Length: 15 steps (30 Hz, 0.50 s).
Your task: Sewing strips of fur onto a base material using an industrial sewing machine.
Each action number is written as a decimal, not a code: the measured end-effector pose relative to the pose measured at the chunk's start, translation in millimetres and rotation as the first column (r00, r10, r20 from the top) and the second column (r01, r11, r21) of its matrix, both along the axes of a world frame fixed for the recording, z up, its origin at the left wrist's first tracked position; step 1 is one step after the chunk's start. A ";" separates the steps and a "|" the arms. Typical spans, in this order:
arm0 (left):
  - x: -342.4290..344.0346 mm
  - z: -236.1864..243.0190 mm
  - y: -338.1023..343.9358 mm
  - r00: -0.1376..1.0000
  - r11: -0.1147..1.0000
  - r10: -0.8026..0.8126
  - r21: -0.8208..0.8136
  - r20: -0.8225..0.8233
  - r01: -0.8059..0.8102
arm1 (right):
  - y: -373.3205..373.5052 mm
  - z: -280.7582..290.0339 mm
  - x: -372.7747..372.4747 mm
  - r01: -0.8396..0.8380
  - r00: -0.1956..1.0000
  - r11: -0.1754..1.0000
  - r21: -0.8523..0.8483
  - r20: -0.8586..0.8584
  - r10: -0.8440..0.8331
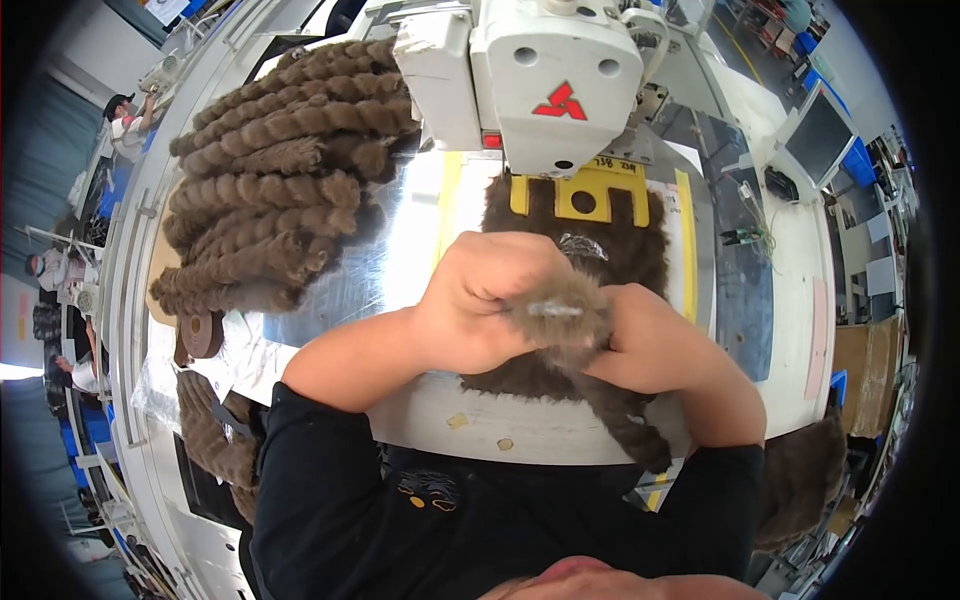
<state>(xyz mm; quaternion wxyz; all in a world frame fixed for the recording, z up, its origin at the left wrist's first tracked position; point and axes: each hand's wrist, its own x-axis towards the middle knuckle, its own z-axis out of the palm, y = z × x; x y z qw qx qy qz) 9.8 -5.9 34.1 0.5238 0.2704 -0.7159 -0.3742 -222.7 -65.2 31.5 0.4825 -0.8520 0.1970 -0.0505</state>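
Note:
Both of my hands are closed on a brown fur piece, held up in front of the sewing machine. My left hand grips its left side, and my right hand grips its right side with the thumb near the middle. A pale streak shows on the end facing up. A strip of similar fur hangs below my right hand toward the table edge; whether it belongs to the held piece I cannot tell. Beneath, a flat brown fur panel lies on the table, partly under a yellow plate with cut-outs.
Several rolled fur strips are piled at the left. Beside them stands a roll of brown tape near clear plastic wrap. More fur lies at the lower right. A monitor stands at the right. Other people work at the far left.

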 end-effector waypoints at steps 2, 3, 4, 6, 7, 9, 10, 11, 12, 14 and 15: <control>0.7 -2.0 -0.9 1.000 1.000 -0.010 -0.010 -0.024 0.010 | 8.0 5.9 2.8 0.082 0.997 0.993 -0.079 0.023 -0.080; -1.8 -0.3 1.2 0.995 0.987 0.020 0.161 -0.102 -0.003 | 10.8 8.2 3.3 0.161 0.987 0.974 -0.159 0.051 -0.154; -3.7 0.5 1.9 0.983 0.945 0.062 0.327 -0.172 -0.003 | 12.3 9.0 3.7 0.168 0.986 0.973 -0.158 0.050 -0.162; -6.4 0.1 -0.3 0.969 0.931 0.050 0.363 -0.242 0.043 | 14.9 10.0 2.5 0.253 0.966 0.960 -0.122 0.094 -0.243; -6.1 0.3 -1.1 0.982 0.929 0.035 0.367 -0.186 0.036 | 14.9 6.7 0.7 0.261 0.963 0.958 -0.121 0.094 -0.251; -5.1 0.0 -1.5 0.992 0.928 0.015 0.372 -0.128 0.034 | 13.2 -3.5 -2.1 0.253 0.967 0.923 -0.290 0.091 -0.237; -4.3 -0.5 -1.3 0.997 0.941 0.016 0.339 -0.075 0.010 | 13.2 -3.2 -2.2 0.258 0.966 0.922 -0.287 0.092 -0.242; -4.4 -1.6 -1.4 1.000 0.953 0.019 0.303 -0.023 -0.012 | 13.4 -2.2 -1.6 0.255 0.966 0.928 -0.270 0.099 -0.237; -4.0 -6.1 -2.4 1.000 0.952 0.018 0.305 -0.022 -0.010 | 13.2 -1.3 -0.3 0.248 0.968 0.935 -0.254 0.106 -0.228; -3.3 -16.5 -4.8 1.000 1.000 0.008 -0.029 -0.026 -0.009 | 12.9 1.0 1.8 0.248 0.969 0.940 -0.234 0.066 -0.239; -5.1 -15.7 -4.9 1.000 1.000 0.004 -0.024 -0.028 -0.004 | 13.8 2.9 2.4 0.249 0.968 0.944 -0.215 0.024 -0.250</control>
